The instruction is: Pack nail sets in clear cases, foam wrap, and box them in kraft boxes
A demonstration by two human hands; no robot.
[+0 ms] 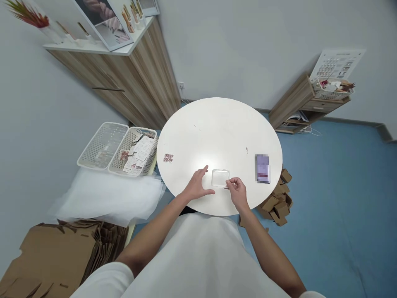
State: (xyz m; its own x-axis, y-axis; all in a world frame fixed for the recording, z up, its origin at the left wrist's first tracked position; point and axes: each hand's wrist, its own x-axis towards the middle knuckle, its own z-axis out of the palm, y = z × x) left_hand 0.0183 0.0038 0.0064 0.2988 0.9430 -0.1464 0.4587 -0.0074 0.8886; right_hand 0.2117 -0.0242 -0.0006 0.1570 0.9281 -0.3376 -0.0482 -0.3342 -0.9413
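A small clear plastic box (220, 178) lies near the front edge of the round white table (217, 120). My right hand (238, 193) pinches its right edge between thumb and fingertips. On the other side, my left hand (197, 185) is open, thumb and fingers spread wide, just apart from the box's left edge. Further left on the table sits a little set of dark red, nail-shaped pieces (168, 157) in two rows. A purple item (262, 169), blurred into blocks, rests near the right edge. Whether the box holds anything cannot be made out.
Two white baskets (133, 174) stand left of the table, one with printed cards. Below them are white translucent sheets (108, 194) and stacked flat cardboard (56, 256). Folded brown boxes (279, 203) lie on the floor at right. A wooden cabinet (149, 74) stands behind left.
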